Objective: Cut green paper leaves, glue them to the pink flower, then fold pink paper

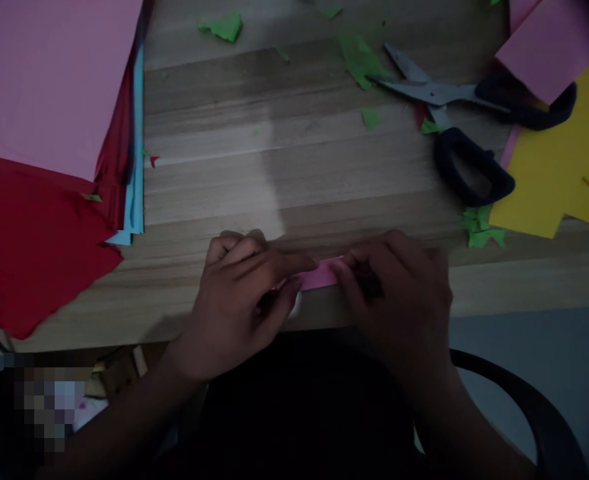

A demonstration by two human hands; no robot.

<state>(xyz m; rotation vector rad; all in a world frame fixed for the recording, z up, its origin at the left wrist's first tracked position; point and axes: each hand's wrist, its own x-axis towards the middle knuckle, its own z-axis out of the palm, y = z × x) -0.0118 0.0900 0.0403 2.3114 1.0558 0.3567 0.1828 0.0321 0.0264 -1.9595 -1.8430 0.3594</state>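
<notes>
A narrow pink paper strip [320, 275] is stretched between my two hands near the table's front edge. My left hand [254, 293] pinches its left end between thumb and index finger. At the other end, my right hand [399, 287] grips the strip between thumb and fingertips. Both ends of the strip are hidden by my fingers. Dark-handled scissors [439, 93] lie with open blades on the table, beyond my right hand.
Pink sheets [54, 80] top a paper stack at the left, beside torn red paper [39, 253]. Yellow paper [549, 173] and pink squares [549, 47] lie at the right. Green scraps [222, 27] dot the wooden table [199, 133]. A black curved chair part [514, 387] is lower right.
</notes>
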